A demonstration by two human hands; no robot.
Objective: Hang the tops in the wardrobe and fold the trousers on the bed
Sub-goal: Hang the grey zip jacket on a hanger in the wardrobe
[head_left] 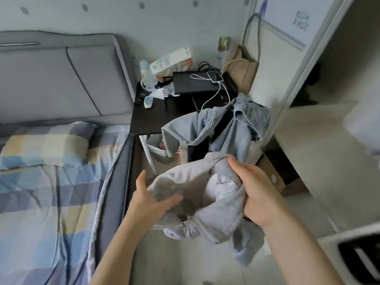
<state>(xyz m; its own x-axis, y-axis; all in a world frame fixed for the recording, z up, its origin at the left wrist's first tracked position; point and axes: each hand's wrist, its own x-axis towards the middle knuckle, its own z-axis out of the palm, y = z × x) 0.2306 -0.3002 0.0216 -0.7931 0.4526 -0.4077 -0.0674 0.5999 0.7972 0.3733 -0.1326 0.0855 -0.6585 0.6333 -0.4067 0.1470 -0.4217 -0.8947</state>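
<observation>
At lower centre, the right hand point(257, 190) clenched a bunched grey hoodie point(207, 204); the left hand point(152, 199), fingers relaxed, reached into its hood. A denim top point(224, 122) lay draped just above. Best, I judged, to shake the hoodie out and find the shoulders before hanging. The wardrobe point(320, 130) stood open at right, its contents unclear; a bin point(157, 148) under the desk point(156, 118) held scraps.
</observation>
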